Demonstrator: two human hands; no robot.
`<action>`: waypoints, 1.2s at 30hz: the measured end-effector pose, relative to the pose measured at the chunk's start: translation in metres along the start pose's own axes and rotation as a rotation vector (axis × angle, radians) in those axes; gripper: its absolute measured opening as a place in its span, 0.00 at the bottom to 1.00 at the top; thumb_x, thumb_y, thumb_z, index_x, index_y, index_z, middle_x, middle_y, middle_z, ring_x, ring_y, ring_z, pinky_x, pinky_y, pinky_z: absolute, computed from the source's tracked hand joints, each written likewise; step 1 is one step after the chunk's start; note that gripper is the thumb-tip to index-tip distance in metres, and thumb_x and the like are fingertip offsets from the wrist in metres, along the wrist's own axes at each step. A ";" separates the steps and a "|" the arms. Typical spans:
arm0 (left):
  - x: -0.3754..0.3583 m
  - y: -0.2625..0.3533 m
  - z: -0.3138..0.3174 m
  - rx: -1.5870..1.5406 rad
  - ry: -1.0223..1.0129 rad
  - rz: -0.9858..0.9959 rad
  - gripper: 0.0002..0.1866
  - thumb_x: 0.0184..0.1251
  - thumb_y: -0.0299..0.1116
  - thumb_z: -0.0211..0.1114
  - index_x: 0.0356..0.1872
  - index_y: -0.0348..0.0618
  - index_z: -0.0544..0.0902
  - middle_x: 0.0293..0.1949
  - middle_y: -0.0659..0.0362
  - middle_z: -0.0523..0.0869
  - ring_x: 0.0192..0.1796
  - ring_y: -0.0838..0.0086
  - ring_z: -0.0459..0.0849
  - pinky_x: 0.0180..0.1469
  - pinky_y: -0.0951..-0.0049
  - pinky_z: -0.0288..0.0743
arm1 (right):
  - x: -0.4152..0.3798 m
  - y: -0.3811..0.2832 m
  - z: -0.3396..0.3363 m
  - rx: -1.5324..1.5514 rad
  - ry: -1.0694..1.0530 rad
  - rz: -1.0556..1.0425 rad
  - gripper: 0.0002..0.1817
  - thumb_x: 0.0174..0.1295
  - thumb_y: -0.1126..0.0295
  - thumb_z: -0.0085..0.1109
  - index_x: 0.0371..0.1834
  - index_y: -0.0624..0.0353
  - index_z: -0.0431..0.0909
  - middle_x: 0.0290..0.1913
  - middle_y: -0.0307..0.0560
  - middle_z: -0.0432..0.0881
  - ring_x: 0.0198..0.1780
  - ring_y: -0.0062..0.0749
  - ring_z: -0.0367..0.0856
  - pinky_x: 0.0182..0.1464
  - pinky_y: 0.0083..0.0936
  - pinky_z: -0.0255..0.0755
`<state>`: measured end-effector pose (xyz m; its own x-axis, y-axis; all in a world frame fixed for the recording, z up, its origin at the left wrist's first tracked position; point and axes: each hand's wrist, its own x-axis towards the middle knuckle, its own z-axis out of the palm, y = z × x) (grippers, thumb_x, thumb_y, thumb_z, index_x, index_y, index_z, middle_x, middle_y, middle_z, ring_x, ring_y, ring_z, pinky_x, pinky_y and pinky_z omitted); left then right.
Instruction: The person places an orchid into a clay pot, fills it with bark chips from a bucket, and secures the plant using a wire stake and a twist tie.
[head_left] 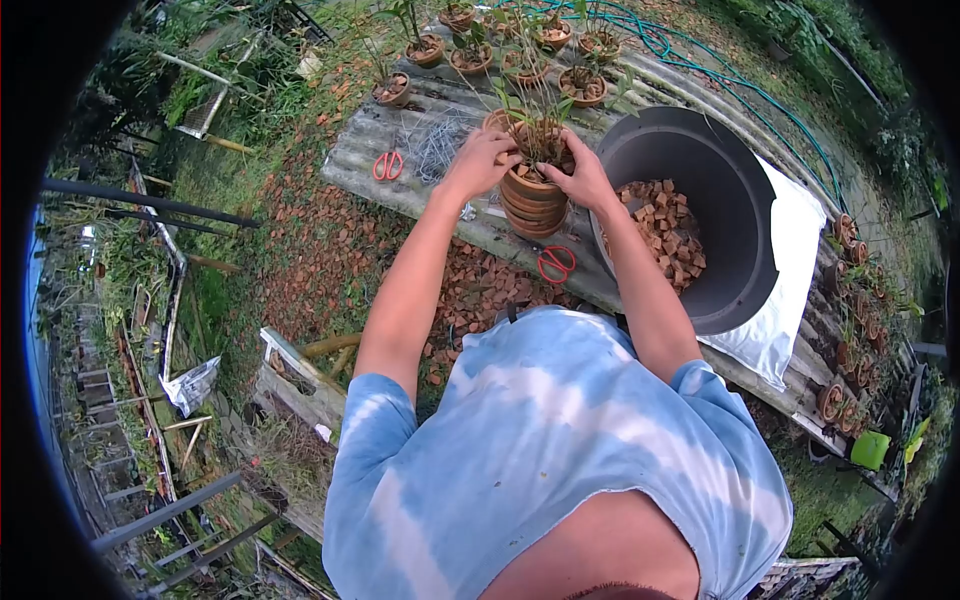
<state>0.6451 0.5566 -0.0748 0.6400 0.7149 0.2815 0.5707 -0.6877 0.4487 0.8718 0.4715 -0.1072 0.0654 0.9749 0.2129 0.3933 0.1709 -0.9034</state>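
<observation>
Both hands are at the rim of a clay pot (532,195) standing on the bench (400,150), at its near edge. The left hand (480,160) rests on the pot's left rim with fingers curled over the edge; the right hand (585,180) does the same on the right rim, fingers bent inward onto the filling. Neither hand lifts the pot; whether the fingertips pinch anything inside cannot be told. A plant (530,90) already stands upright in the pot, and brown chips fill it to about rim level, so potting appears largely done; judged remaining work is pressing or settling the chips around the stem. Just right of the pot, a large dark tub (720,200) holds a supply of brick chips (665,225). Two red scissors lie on the bench: one pair (388,165) left of the pot beside a bundle of wire (437,150), the other (556,263) just below the pot. More potted plants (470,55) stand in a row at the far edge.
</observation>
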 end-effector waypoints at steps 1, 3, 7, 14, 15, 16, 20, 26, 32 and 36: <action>0.000 0.007 -0.007 0.068 -0.039 0.022 0.13 0.71 0.42 0.73 0.46 0.45 0.93 0.53 0.55 0.88 0.59 0.55 0.79 0.64 0.58 0.74 | 0.000 0.001 0.000 0.007 0.003 0.001 0.37 0.63 0.61 0.77 0.73 0.60 0.72 0.66 0.56 0.81 0.66 0.52 0.81 0.65 0.42 0.77; 0.004 0.019 -0.021 0.203 -0.115 0.065 0.14 0.72 0.44 0.72 0.46 0.45 0.93 0.53 0.55 0.89 0.59 0.54 0.80 0.64 0.58 0.75 | 0.001 0.003 0.002 0.002 0.014 -0.005 0.36 0.63 0.61 0.77 0.72 0.60 0.73 0.65 0.57 0.81 0.65 0.51 0.81 0.64 0.41 0.77; 0.016 0.025 -0.032 0.292 -0.259 0.055 0.17 0.73 0.47 0.70 0.47 0.45 0.93 0.54 0.55 0.89 0.61 0.52 0.79 0.67 0.57 0.74 | 0.003 0.005 0.004 -0.038 0.049 -0.056 0.31 0.65 0.67 0.76 0.70 0.60 0.74 0.61 0.52 0.84 0.61 0.39 0.84 0.63 0.36 0.78; 0.026 0.010 -0.025 0.164 -0.329 0.010 0.23 0.67 0.42 0.70 0.61 0.44 0.86 0.56 0.45 0.88 0.65 0.44 0.79 0.68 0.53 0.73 | 0.003 0.003 0.005 0.021 0.052 -0.045 0.29 0.66 0.71 0.74 0.69 0.60 0.74 0.59 0.48 0.86 0.60 0.32 0.84 0.64 0.34 0.78; 0.026 0.004 -0.022 0.166 -0.339 -0.008 0.25 0.66 0.41 0.70 0.63 0.43 0.85 0.56 0.43 0.88 0.65 0.44 0.80 0.67 0.53 0.74 | 0.003 0.000 0.004 0.018 0.049 -0.034 0.29 0.66 0.72 0.74 0.70 0.60 0.74 0.59 0.48 0.86 0.59 0.32 0.84 0.63 0.33 0.78; 0.027 -0.001 -0.020 0.118 -0.324 -0.010 0.25 0.66 0.40 0.69 0.62 0.42 0.84 0.55 0.42 0.88 0.63 0.45 0.81 0.65 0.53 0.76 | 0.003 -0.003 0.003 0.015 0.046 -0.021 0.29 0.66 0.72 0.73 0.70 0.60 0.74 0.58 0.48 0.86 0.59 0.31 0.84 0.63 0.33 0.78; 0.023 -0.009 -0.016 -0.028 -0.267 -0.026 0.22 0.66 0.36 0.68 0.60 0.40 0.85 0.52 0.40 0.89 0.56 0.47 0.87 0.58 0.53 0.80 | 0.001 -0.004 0.002 0.052 0.028 0.012 0.28 0.67 0.73 0.72 0.70 0.60 0.74 0.58 0.47 0.86 0.58 0.29 0.84 0.61 0.32 0.80; 0.013 0.036 -0.031 0.160 -0.194 -0.156 0.14 0.64 0.27 0.64 0.48 0.43 0.92 0.44 0.44 0.92 0.51 0.46 0.90 0.54 0.51 0.84 | 0.004 0.005 0.006 0.041 0.037 -0.052 0.27 0.68 0.74 0.71 0.69 0.61 0.74 0.58 0.45 0.85 0.56 0.25 0.85 0.59 0.29 0.81; 0.020 0.039 -0.022 0.344 -0.284 -0.180 0.11 0.64 0.28 0.65 0.42 0.43 0.94 0.40 0.42 0.91 0.49 0.46 0.90 0.53 0.49 0.84 | 0.006 0.011 0.008 0.023 0.031 -0.059 0.28 0.67 0.74 0.72 0.69 0.61 0.74 0.58 0.45 0.86 0.57 0.26 0.85 0.59 0.29 0.81; 0.022 0.002 -0.016 0.127 -0.310 0.012 0.12 0.63 0.30 0.68 0.45 0.42 0.93 0.43 0.41 0.91 0.51 0.46 0.89 0.56 0.52 0.84 | 0.003 0.001 0.002 -0.036 0.036 -0.071 0.29 0.67 0.72 0.73 0.70 0.61 0.73 0.60 0.47 0.86 0.58 0.29 0.85 0.61 0.31 0.80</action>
<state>0.6523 0.5730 -0.0535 0.7619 0.6476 0.0061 0.6094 -0.7201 0.3320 0.8708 0.4752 -0.1079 0.0684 0.9546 0.2901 0.4304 0.2341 -0.8718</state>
